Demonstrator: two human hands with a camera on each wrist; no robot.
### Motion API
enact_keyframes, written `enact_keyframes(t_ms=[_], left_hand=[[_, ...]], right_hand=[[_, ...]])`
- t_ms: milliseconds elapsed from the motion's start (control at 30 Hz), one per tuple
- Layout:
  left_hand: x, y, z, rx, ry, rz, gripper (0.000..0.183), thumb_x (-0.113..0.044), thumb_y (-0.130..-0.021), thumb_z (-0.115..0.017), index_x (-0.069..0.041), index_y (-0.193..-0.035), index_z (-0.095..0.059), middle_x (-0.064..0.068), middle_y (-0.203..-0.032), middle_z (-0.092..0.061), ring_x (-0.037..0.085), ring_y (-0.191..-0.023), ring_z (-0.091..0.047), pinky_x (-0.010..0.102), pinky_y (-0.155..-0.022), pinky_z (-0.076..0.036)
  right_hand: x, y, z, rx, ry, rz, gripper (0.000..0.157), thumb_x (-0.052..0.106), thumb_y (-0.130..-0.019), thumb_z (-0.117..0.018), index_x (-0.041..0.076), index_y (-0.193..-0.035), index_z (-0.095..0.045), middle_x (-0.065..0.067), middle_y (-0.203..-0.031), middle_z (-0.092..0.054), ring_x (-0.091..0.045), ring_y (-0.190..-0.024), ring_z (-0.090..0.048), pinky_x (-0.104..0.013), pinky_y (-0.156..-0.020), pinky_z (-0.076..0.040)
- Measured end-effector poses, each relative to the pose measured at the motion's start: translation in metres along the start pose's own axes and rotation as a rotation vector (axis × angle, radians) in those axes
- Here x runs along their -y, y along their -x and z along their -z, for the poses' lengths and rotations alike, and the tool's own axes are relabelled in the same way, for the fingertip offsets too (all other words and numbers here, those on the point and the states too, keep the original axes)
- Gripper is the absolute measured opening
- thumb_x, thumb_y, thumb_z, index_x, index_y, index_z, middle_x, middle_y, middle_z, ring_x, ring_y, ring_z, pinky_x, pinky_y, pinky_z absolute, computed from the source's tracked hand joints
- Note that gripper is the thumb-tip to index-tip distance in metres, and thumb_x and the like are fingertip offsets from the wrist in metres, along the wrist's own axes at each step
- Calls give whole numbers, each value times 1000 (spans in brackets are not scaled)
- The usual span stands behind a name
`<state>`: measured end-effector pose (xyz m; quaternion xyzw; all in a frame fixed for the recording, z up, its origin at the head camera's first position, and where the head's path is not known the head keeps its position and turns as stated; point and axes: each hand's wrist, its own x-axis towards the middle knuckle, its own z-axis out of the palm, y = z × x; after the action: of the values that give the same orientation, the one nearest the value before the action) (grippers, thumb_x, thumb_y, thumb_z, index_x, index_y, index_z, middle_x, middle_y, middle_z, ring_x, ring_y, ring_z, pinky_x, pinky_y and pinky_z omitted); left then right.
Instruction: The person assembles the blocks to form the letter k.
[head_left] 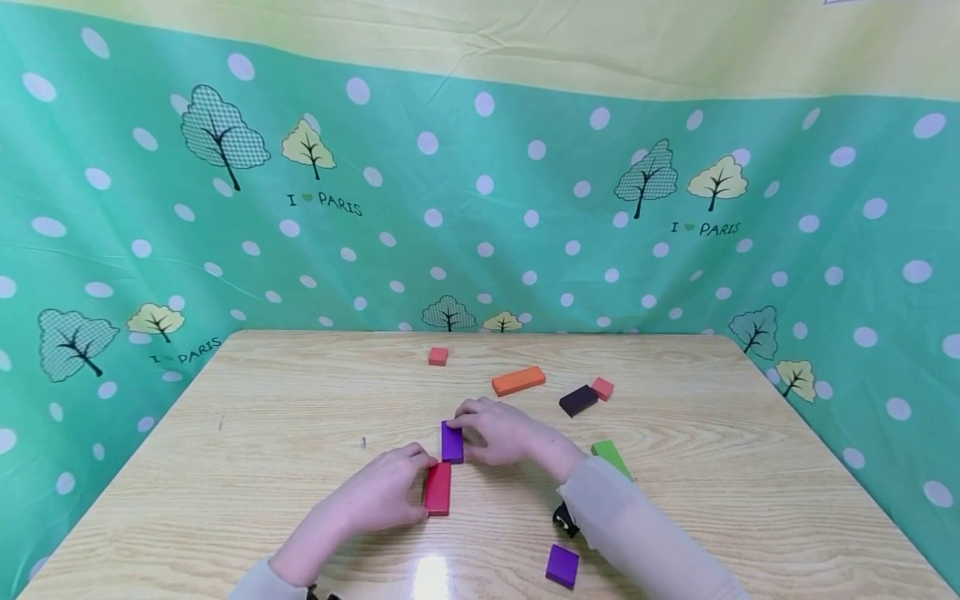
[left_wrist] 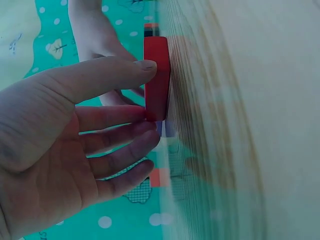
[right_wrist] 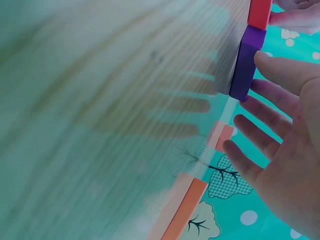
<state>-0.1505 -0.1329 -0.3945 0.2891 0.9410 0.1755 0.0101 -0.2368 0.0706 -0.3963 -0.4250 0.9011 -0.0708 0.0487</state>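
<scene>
Right sleeve (head_left: 637, 529): nearest, right of the red block (head_left: 438, 489). Purple square (head_left: 562, 566): right of the red block, on its near side. Left hand (head_left: 386, 489): pinches the red block, thumb and forefinger at opposite ends. Right hand (head_left: 498, 433): narrow, holding the purple block (head_left: 452, 442), just beyond the red block on the worktop (head_left: 300, 433); contact between the two, cannot tell. Judged risks: uneven finger pressure skewing the pair; low sleeve dragging the purple square.

Head view looks forward and down; low, close wrist views share the red block (left_wrist: 157, 87).
</scene>
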Motion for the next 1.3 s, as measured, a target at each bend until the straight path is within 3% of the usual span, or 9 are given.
enact_keyframes(t_ms=[200,433,900,1300], left_hand=[[1,1,-1,-5,6,-11,54,-17,-62,-75,-1,-112,-61,1,-97,-59,11,-82,-56,29,-74,-50],[0,0,-3,-9,5,-26,51,-17,-63,-74,-1,-110,-62,2,-98,-59,11,-81,-56,28,-73,-50],[-4,-1,-2,2,-3,-27,54,-20,-63,-77,0,-111,-61,2,-96,-59,8,-77,-54,26,-70,-49],[-6,0,-2,17,13,-8,58,-22,-65,-76,-1,-116,-59,5,-103,-60,17,-87,-59,31,-77,-51]], right_hand=[[3,-2,-2,-36,39,4,43,34,-85,-61,17,-125,-56,2,-118,-55,-15,-110,-50,-29,-95,-41],[6,-3,-4,-56,78,-3,44,40,-83,-62,18,-121,-58,3,-117,-56,-15,-113,-49,-31,-98,-39],[11,-3,-2,-40,72,-9,43,39,-82,-64,18,-120,-59,3,-117,-56,-15,-113,-48,-32,-97,-40],[11,-2,0,-30,52,13,44,37,-82,-63,18,-121,-58,3,-118,-55,-15,-112,-49,-34,-95,-41]])
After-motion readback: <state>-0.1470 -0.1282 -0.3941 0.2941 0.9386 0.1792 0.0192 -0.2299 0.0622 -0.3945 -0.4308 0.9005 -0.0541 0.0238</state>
